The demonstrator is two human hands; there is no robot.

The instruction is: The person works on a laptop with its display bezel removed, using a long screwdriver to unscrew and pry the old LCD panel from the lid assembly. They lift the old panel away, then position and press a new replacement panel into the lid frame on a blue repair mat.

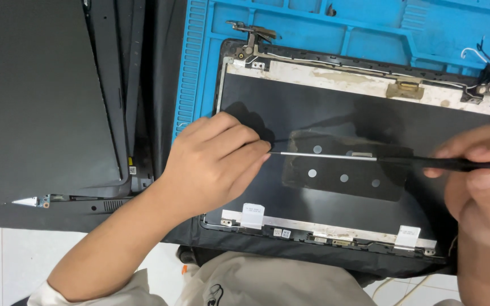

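A black laptop lid shell [336, 113] lies open-side up on a blue repair mat [370, 28]. Metal hinges sit at its far corners [250, 39]. My right hand [480, 187] grips the black handle of a long screwdriver [370, 158], held level over the shell. Its thin silver shaft points left. My left hand [216, 161] rests on the shell's left part, fingers curled, with the fingertips pinched at the screwdriver's tip. Whether a small part sits between those fingertips is hidden.
A dark rectangular patch with several pale round dots [341, 170] lies in the shell's middle. Another black laptop panel [41, 96] lies to the left on a dark cloth. White floor tile [7, 260] shows at the lower left. My lap in pale clothing [256, 283] is below.
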